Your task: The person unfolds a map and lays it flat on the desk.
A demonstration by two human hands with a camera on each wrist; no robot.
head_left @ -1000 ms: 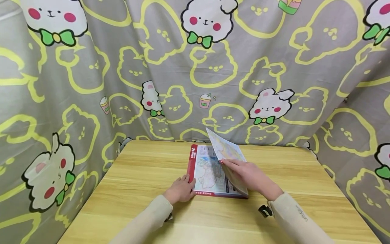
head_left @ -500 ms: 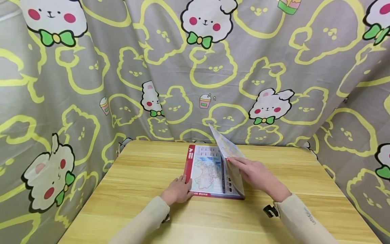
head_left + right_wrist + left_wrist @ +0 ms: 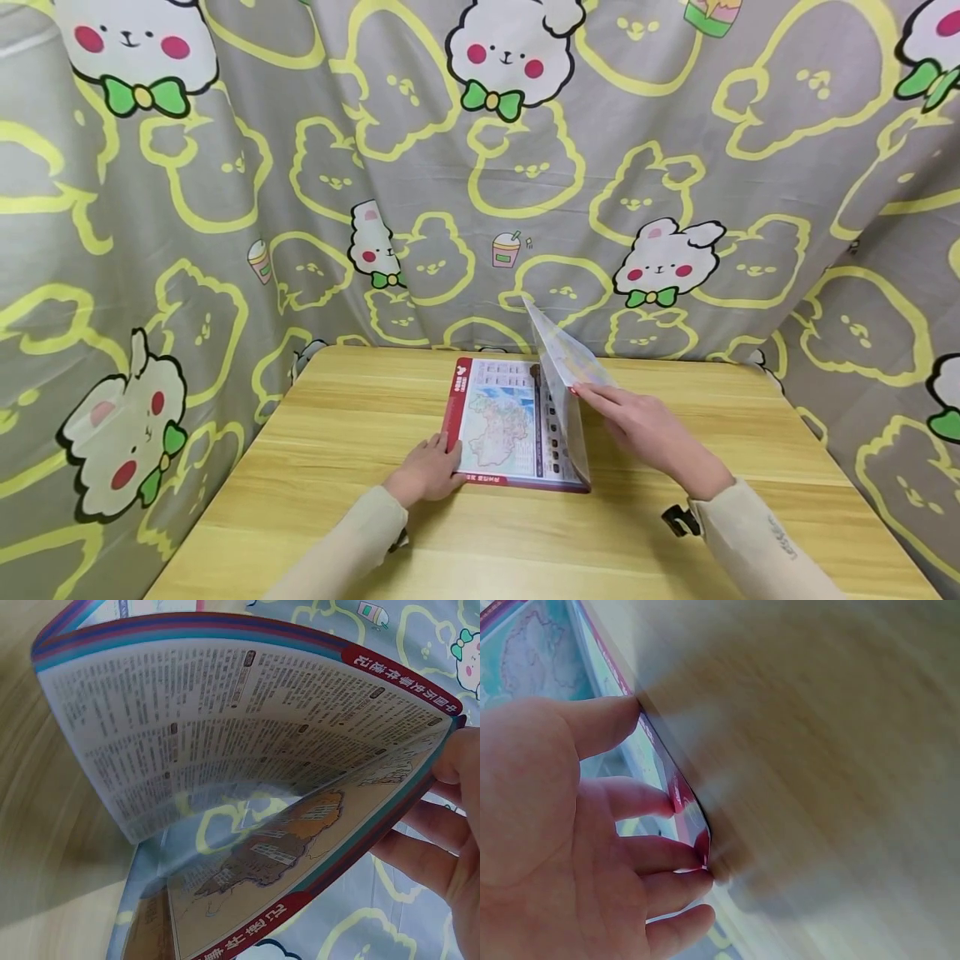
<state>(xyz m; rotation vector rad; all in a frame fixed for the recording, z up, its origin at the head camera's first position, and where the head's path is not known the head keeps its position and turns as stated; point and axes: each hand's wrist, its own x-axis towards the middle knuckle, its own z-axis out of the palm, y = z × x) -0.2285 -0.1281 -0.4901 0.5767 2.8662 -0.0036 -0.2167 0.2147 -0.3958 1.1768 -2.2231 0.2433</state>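
A folded map (image 3: 495,433) with glossy panels and red margins stands partly unfolded on the table. Its left panel lies flat, and the right panel (image 3: 573,354) is raised at a steep slant. My left hand (image 3: 423,471) rests at the map's lower left corner, fingers on the red margin; in the left wrist view its fingertips meet the map's edge (image 3: 660,754). My right hand (image 3: 648,429) pinches the raised panel by its edge. Up close in the right wrist view, thumb and fingers hold two text-covered panels (image 3: 202,712) together at one side while they gape apart elsewhere.
A wooden table (image 3: 330,408) bears the map near its far edge. Behind and to both sides hangs a grey curtain (image 3: 420,175) with yellow cartoon outlines. Dark camera mounts (image 3: 681,520) sit at both wrists.
The map has slid a little to the left along with my left hand. My right hand has shifted right, tilting the raised panel further from the flat one and uncovering more of it.
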